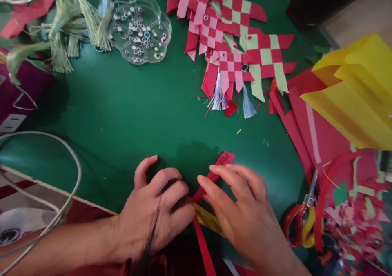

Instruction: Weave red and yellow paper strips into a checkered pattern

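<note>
Low in the view, my left hand [159, 210] is closed, its index finger and thumb side pressed together at the near end of a folded red paper strip [221, 161]. My right hand [237, 206] bends over the same strip from the right, its fingertips resting along it; the thumb is mostly hidden. Between the hands a yellow paper strip [210, 219] runs under the right palm. Another red strip [203, 245] hangs down towards the table edge. Where the strips cross is covered by my fingers.
Woven paper fish [231, 65] with tassels lie at the top. A clear divided tray [141, 29] of googly eyes sits left of them, beside green tassels [59, 27]. Scissors [306, 219], paper scraps [357, 223] and yellow paper [352, 92] are right; a white cable [76, 161] loops left.
</note>
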Demonstrator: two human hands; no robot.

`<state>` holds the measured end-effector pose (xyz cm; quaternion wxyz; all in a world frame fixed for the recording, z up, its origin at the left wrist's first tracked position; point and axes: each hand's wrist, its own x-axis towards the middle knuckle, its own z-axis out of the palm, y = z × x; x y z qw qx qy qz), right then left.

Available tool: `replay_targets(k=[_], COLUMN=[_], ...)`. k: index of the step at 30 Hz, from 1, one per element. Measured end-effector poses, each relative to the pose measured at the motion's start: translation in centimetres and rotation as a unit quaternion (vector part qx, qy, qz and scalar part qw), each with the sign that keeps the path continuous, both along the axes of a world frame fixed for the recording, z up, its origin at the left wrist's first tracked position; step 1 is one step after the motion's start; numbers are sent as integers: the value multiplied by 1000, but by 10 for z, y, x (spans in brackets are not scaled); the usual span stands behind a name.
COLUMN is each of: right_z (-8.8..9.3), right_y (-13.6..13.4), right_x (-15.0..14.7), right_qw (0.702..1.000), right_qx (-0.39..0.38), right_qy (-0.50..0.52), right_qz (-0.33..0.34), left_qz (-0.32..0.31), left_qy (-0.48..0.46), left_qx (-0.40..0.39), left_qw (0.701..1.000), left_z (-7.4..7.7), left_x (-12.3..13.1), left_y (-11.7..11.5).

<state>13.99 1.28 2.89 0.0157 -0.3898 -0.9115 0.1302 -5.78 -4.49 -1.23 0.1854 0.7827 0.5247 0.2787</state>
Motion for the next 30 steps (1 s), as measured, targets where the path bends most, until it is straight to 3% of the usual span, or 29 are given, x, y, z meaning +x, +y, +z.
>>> replay_targets(k=[5, 9, 22, 30], right_z=[5, 10, 9, 23], right_y=[23, 33, 36, 28], right_x=[-8, -12, -21, -15], right_qw=[993, 986, 977, 975], right_qx=[-17, -30, -77, -128], right_qy=[-44, -60, -56, -54], right_qz=[104, 151, 189, 175], left_qz=[-6, -1, 13, 8], left_qy=[-1, -6, -8, -15], left_qx=[-38, -41, -50, -63], left_qw=[999, 999, 999, 998], left_z=[3, 4, 9, 7], left_x=[-1, -1, 0, -1], left_y=[-3, -1, 5, 2])
